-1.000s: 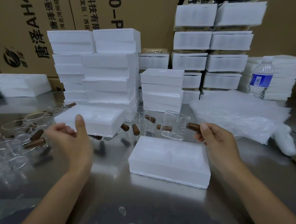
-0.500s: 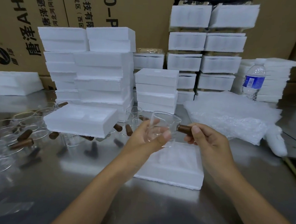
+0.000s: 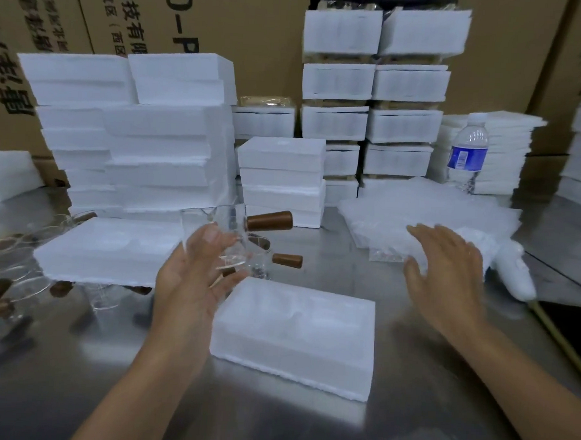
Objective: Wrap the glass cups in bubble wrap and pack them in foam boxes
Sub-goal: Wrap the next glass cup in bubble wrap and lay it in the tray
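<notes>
The glass cup (image 3: 227,231), bare and not yet wrapped, sits in the left hand (image 3: 188,288), fingers curled round it, above the table (image 3: 305,426). The right hand (image 3: 448,261) spreads flat over the bubble wrap (image 3: 431,207); whether it touches, I cannot tell. The foam box (image 3: 293,331) in front looks unfilled. More cups (image 3: 10,269) blur, cut off, at left.

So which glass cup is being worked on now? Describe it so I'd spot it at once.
Start at the steel table and find the foam box lying nearest the person. Just past its left corner, the left hand holds a clear glass cup with a brown wooden handle pointing right. It alone is lifted off the table; the other cups rest on it.
</notes>
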Demonstrator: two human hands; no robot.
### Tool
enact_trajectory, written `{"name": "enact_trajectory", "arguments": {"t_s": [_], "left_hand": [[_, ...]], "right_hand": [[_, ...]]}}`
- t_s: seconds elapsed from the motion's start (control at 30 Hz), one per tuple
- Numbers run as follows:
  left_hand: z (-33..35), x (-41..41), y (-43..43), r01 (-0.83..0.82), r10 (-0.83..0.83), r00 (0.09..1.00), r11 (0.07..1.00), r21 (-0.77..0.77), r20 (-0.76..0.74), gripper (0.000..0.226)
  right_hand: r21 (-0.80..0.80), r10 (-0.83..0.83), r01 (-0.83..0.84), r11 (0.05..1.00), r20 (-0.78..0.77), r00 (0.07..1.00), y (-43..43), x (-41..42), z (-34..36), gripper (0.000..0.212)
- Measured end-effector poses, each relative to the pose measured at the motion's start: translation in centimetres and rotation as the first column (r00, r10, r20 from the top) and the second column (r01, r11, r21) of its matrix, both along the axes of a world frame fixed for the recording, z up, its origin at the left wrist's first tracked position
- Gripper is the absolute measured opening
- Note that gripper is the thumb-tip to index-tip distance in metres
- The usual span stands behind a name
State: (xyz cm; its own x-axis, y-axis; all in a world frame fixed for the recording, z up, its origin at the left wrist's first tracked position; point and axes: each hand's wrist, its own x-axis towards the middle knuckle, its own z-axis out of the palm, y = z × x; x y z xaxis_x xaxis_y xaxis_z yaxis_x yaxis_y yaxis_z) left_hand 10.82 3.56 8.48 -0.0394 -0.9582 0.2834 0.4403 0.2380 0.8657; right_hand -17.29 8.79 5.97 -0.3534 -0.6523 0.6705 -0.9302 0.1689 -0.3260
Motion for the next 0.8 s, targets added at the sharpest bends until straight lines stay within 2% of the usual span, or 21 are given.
{"name": "enact_trajectory", "arguments": {"t_s": [0.03, 0.1, 0.17, 0.3, 0.43, 0.57, 0.73, 0.8], "left_hand": [[-0.1, -0.1, 0.0, -0.035, 0.035, 0.999, 0.999, -0.001, 0.011, 0.047], [-0.3, -0.6, 0.2, -0.112, 0.113, 0.991, 0.994, -0.007, 0.069, 0.067], [-0.8, -0.9, 0.2, -0.155, 0.154, 0.983, 0.988, 0.005, 0.098, 0.077], [-1.5, -1.4, 0.1, -0.136, 0.133, 0.989, 0.989, 0.051, 0.061, 0.046], [-1.5, -1.8, 0.3, -0.073, 0.07, 0.997, 0.995, 0.066, 0.036, 0.049], [-1.3, -2.1, 0.4, -0.09, 0.086, 0.988, 0.996, 0.021, 0.126, 0.067], [-1.0, -1.5, 0.4, -0.068, 0.068, 0.992, 0.998, -0.005, 0.107, 0.058], [-0.8, -1.4, 0.5, -0.081, 0.082, 0.992, 0.997, -0.012, 0.092, 0.053]], "right_hand": [[0.066, -0.08, 0.082, 0.994, -0.043, 0.996, -0.1, -1.1, -0.2, 0.049], [0.169, -0.197, 0.204, 0.964, -0.053, 0.979, -0.4, -2.6, -0.3, 0.055], [0.19, -0.267, 0.27, 0.944, -0.041, 0.963, -0.8, -3.1, -0.5, 0.058], [0.159, -0.348, 0.361, 0.919, -0.102, 0.932, -1.3, -3.3, -0.5, 0.058], [0.163, -0.388, 0.408, 0.898, -0.142, 0.911, -1.2, -3.6, -0.5, 0.047], [0.058, -0.374, 0.387, 0.92, -0.164, 0.913, -1.2, -3.6, -0.7, 0.015], [-0.125, -0.342, 0.333, 0.934, -0.053, 0.938, -1.1, -2.9, -0.2, 0.014], [-0.23, -0.259, 0.252, 0.94, 0.001, 0.966, -1.0, -2.3, 0.5, 0.014]]}}
